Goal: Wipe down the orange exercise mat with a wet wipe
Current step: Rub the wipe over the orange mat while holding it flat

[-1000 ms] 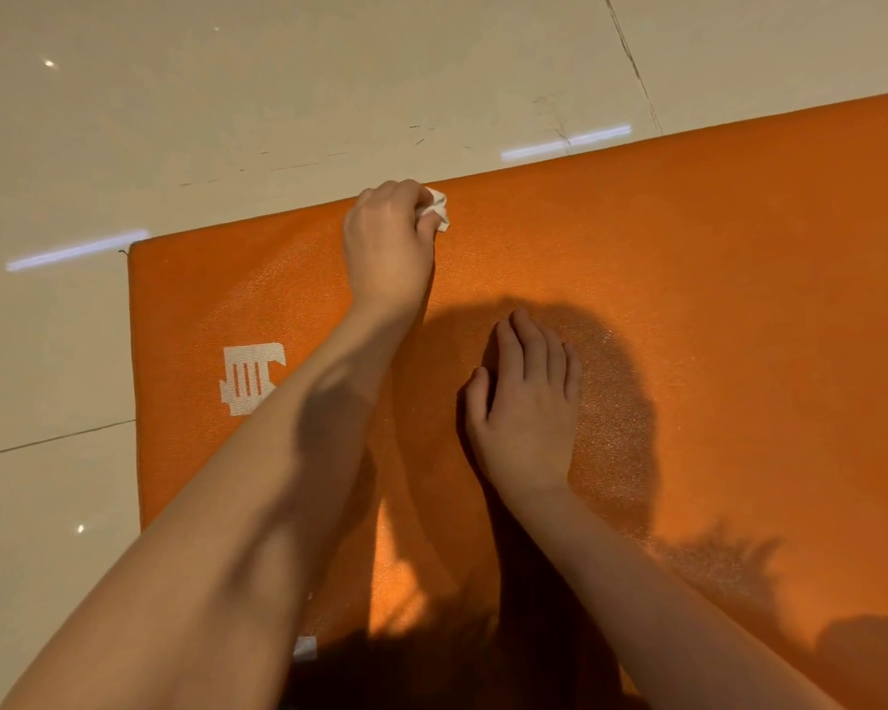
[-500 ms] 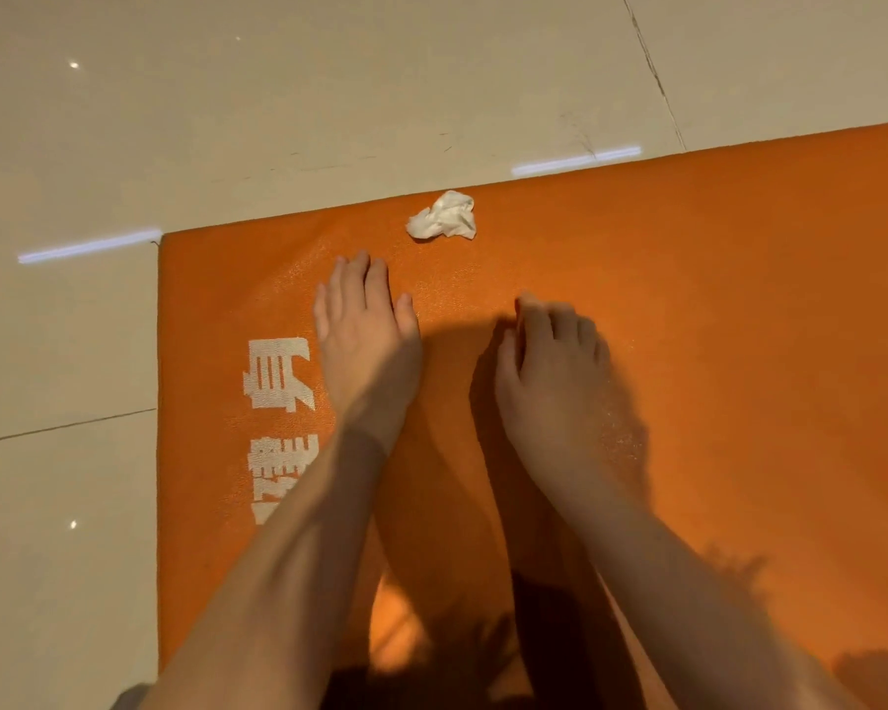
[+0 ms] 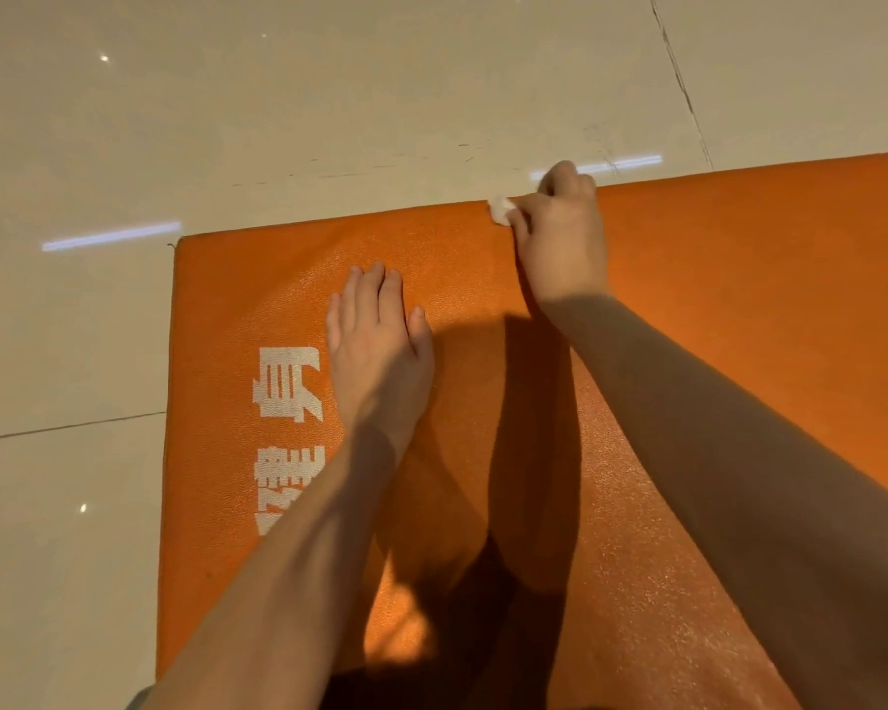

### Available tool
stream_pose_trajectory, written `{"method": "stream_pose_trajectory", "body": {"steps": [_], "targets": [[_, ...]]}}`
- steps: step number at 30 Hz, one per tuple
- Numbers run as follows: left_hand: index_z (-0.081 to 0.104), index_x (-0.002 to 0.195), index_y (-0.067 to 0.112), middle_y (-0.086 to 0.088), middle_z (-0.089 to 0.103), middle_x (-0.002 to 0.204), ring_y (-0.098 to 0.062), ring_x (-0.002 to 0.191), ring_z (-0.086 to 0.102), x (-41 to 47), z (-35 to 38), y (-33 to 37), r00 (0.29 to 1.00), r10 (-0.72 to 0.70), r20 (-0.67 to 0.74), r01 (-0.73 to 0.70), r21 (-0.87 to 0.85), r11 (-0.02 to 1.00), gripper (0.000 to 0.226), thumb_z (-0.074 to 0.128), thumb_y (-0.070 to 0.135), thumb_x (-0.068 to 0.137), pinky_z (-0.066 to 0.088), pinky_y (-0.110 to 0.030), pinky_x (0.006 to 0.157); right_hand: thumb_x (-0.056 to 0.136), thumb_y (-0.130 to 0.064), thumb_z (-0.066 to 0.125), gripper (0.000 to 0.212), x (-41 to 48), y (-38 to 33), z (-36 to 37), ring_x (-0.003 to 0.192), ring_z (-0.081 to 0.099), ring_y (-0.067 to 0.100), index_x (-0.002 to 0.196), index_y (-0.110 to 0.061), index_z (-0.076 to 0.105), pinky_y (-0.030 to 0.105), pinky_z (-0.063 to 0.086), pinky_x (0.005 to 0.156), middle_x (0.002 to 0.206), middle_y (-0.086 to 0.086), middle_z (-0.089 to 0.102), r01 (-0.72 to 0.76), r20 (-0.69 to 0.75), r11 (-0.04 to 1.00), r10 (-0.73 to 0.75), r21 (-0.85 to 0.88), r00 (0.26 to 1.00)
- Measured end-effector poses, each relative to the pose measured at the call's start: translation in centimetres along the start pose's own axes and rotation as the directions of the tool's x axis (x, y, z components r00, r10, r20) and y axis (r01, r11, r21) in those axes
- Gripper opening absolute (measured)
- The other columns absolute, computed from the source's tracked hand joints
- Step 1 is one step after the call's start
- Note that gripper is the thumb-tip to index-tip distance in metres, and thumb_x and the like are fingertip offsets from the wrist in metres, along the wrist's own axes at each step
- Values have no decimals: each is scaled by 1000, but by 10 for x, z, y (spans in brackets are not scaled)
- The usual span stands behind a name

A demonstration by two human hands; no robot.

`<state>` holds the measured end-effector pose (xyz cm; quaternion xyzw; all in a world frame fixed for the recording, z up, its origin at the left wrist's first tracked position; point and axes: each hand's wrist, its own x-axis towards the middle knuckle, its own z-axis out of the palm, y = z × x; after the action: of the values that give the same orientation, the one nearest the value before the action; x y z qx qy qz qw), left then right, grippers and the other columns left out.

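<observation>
My right hand (image 3: 560, 238) has its fingers curled around the balled wet wipe (image 3: 501, 210), pressing it on the far edge of the orange mat (image 3: 739, 299), probably to scrub that border. My left hand (image 3: 375, 340) lies flat, fingers straight and holding nothing, likely bracing my weight beside the white lettering (image 3: 283, 381). Tiled floor (image 3: 329, 94) surrounds the mat; nothing blocks the wipe.

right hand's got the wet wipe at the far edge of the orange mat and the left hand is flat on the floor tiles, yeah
Not quite. In the head view the left hand lies flat on the orange mat, beside the white lettering, not on the floor tiles. The rest holds: the right hand grips the wet wipe at the mat's far edge.
</observation>
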<state>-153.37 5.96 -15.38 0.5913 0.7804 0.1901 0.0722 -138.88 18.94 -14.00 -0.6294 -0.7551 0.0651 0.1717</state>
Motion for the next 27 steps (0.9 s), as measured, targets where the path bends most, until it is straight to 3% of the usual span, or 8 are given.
{"method": "stream_pose_trajectory", "body": {"steps": [2, 5, 7, 12, 15, 18, 24, 27], "targets": [[40, 146, 7, -9, 39, 152, -25, 146, 24, 0, 0, 0, 1000, -2, -4, 2, 4, 1000, 49, 34, 30, 102, 7, -38, 120, 95, -11, 49, 24, -6, -9, 2, 105, 46, 29, 96, 3, 69, 30, 28, 68, 110, 15, 54, -52, 5, 998, 52, -45, 999], [40, 145, 7, -10, 39, 152, -26, 146, 25, 0, 0, 1, 1000, -3, -8, 3, 8, 1000, 50, 34, 31, 102, 9, -39, 120, 93, -12, 52, 23, -21, -21, 3, 100, 50, 35, 95, 2, 70, 35, 36, 66, 102, 17, 60, 247, 120, 969, -247, 10, 962], [39, 146, 7, -9, 38, 153, -25, 146, 23, 0, 0, 1, 1000, -3, 7, 3, 5, 1000, 50, 33, 30, 102, 7, -38, 121, 95, -19, 50, 26, -18, -7, -11, 101, 50, 32, 101, -3, 70, 38, 41, 68, 102, 13, 60, 345, 200, 938, -333, -27, 921], [41, 145, 6, -10, 39, 153, -25, 146, 24, 1, -1, 1, 1000, 0, 3, 0, -7, 1000, 52, 33, 31, 101, 8, -39, 121, 99, -29, 44, 37, -5, 1, -28, 103, 48, 32, 102, -2, 69, 32, 32, 67, 107, 13, 58, 185, 167, 972, -160, -147, 973], [44, 143, 5, -11, 42, 151, -27, 145, 27, 0, -1, 3, 1000, -3, -10, 2, -14, 1000, 52, 33, 30, 100, 10, -41, 121, 98, -25, 46, 33, -28, -15, -32, 101, 48, 30, 97, -1, 68, 30, 28, 68, 104, 13, 54, 387, 373, 922, -348, -32, 860], [47, 141, 4, -12, 45, 148, -28, 143, 31, 0, 0, 4, 1000, 2, -31, -2, -13, 1000, 55, 29, 33, 99, 16, -44, 121, 94, -19, 53, 22, -27, -5, -49, 90, 50, 27, 91, -4, 69, 38, 40, 67, 96, 11, 52, 530, 494, 839, -515, 123, 701], [51, 139, 5, -11, 49, 145, -27, 141, 36, 0, 2, 3, 998, -7, -56, 6, -23, 1000, 50, 34, 31, 99, 20, -45, 120, 94, -12, 49, 16, -23, 0, -59, 82, 54, 31, 93, -5, 63, 37, 34, 61, 91, 10, 53, 542, 531, 840, -449, -24, 719], [51, 139, 6, -10, 49, 145, -26, 141, 36, 0, 3, 4, 998, -13, -58, 11, -26, 1000, 50, 33, 31, 99, 20, -45, 120, 98, -18, 45, 20, -46, -4, -65, 92, 58, 28, 109, -10, 59, 39, 47, 74, 105, 8, 56, 662, 638, 750, -520, 23, 568]]}}
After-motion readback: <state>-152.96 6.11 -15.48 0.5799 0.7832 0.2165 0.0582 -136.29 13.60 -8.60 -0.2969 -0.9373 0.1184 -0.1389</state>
